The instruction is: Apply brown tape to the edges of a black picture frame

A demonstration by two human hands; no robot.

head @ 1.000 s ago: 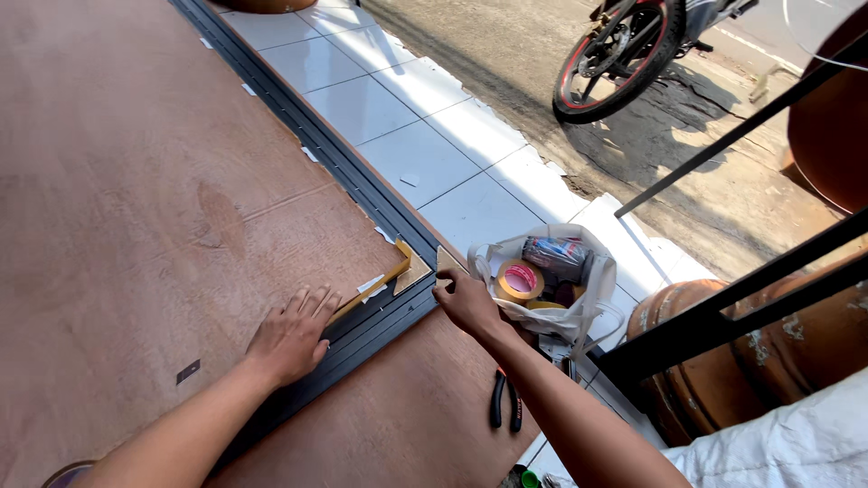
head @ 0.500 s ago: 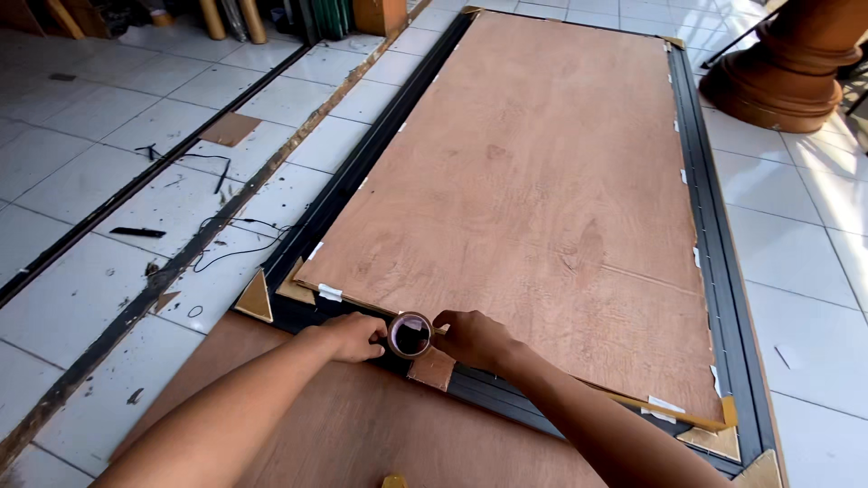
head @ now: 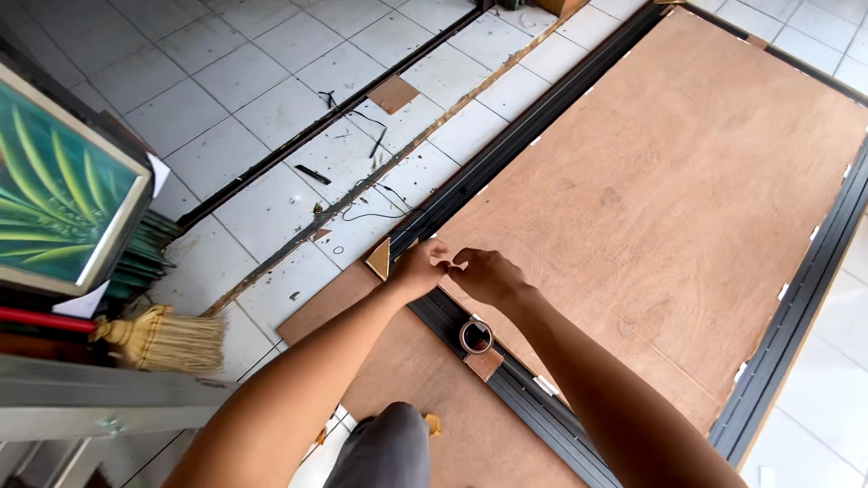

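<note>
- Where the two hands meet over the near corner of the dark grey metal frame (head: 796,316), the left hand (head: 418,269) and the right hand (head: 486,276) sit fingertip to fingertip, just above the frame's short rail.
- Both grips look pinched together on something very small between the fingertips; what it is cannot be told, as the fingers hide it.
- A small roll of clear tape with a brown core (head: 476,336) lies on the frame rail just below the right hand, toward the person, apart from both hands; the right hand is the nearer one.
- Touching the roll on its near side is a small brown cardboard corner piece (head: 485,363), flat on the rail.
- A triangular tan cardboard corner guard (head: 380,258) stands at the frame's corner just left of the left hand, close to its knuckles, perhaps touching.
- The rail under the hands runs on a slant from upper left to lower right, so roll, corner piece and hands line up along its long axis.
- A large brown plywood sheet (head: 669,190) fills the frame and stretches away up and to the right, lying on the white tiled floor (head: 244,81).
- Off to the left, well apart, are a straw broom head (head: 167,339) and a framed green leaf picture (head: 59,194).
</note>
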